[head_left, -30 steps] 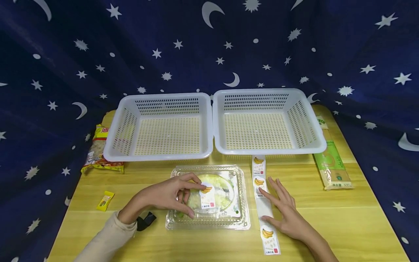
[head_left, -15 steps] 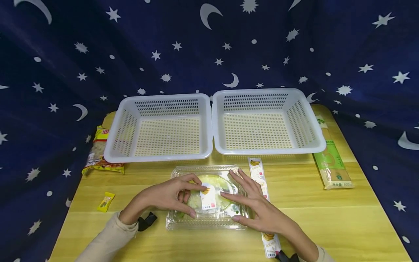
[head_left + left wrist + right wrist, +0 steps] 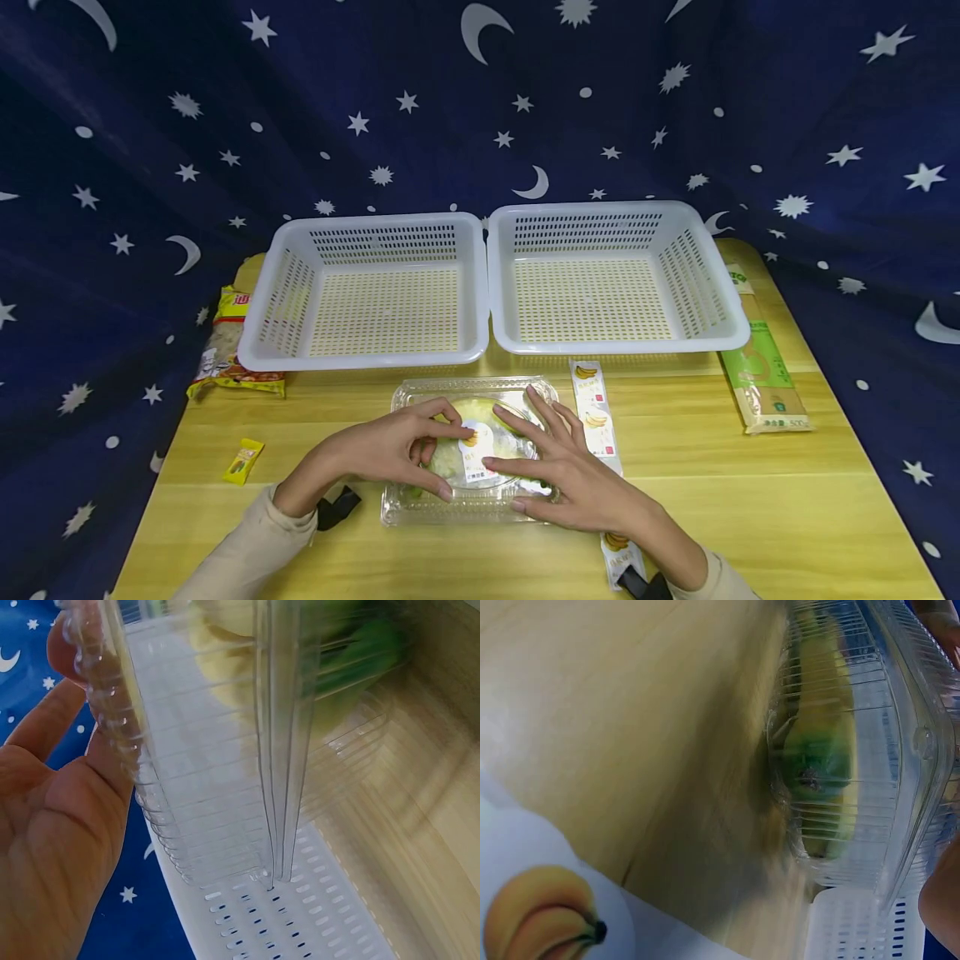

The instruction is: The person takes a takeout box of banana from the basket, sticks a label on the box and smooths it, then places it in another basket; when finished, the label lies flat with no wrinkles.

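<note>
A clear plastic clamshell box (image 3: 480,512) lies on the table with yellow-green bananas (image 3: 821,742) inside. On its lid sits a white banana label (image 3: 477,461). My left hand (image 3: 390,446) rests over the lid's left side, index fingertip on the label's upper left, thumb apart near the front. My right hand (image 3: 581,479) is spread over the lid's right side, one fingertip at the label's lower right edge. Beneath the right forearm runs a strip of banana labels (image 3: 594,412), partly hidden. In the left wrist view the box wall stands beside the loosely bent fingers.
Two white perforated baskets (image 3: 363,361) stand side by side behind the box. A yellow-red food bag (image 3: 225,346) lies at the left and a green-brown packet (image 3: 761,375) at the right. A small yellow sachet (image 3: 243,462) lies near the left forearm. A starry curtain hangs behind.
My right hand has moved left from the label strip onto the box lid, and its fingertip has come to the label. The strip has shifted slightly. My left hand has stayed put.
</note>
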Demonstrator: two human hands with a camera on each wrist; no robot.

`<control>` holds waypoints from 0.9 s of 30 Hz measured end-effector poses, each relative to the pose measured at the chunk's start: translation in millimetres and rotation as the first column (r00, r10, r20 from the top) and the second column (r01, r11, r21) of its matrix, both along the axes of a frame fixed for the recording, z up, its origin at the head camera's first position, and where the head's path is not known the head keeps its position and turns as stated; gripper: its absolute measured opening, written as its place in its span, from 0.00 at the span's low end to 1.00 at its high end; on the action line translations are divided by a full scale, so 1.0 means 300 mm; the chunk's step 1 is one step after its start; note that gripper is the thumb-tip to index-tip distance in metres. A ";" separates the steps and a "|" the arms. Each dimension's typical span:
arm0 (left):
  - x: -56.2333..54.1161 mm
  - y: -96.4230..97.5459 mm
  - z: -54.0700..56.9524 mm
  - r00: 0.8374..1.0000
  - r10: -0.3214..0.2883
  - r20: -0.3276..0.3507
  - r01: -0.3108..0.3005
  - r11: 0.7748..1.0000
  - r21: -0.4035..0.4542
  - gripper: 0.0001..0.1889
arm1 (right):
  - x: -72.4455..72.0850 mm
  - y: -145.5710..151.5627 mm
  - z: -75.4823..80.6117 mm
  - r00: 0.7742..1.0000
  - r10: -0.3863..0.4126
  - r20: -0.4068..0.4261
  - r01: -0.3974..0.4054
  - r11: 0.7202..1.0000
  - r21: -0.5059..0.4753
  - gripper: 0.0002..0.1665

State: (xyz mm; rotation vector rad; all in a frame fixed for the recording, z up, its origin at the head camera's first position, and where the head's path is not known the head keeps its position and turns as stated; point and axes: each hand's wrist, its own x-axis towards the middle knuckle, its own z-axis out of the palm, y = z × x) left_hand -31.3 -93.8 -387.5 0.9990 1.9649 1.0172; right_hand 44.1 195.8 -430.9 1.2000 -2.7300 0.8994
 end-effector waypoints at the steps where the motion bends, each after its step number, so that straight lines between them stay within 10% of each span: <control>1: 0.001 0.000 0.000 1.000 0.001 -0.002 -0.001 1.000 -0.002 0.40 | 0.000 0.000 0.001 1.000 0.000 0.000 0.000 1.000 0.002 0.26; 27: 0.003 -0.013 0.013 0.999 0.044 0.001 -0.044 0.999 -0.022 0.41 | 0.002 -0.002 0.020 1.000 -0.007 -0.022 0.008 1.000 0.029 0.28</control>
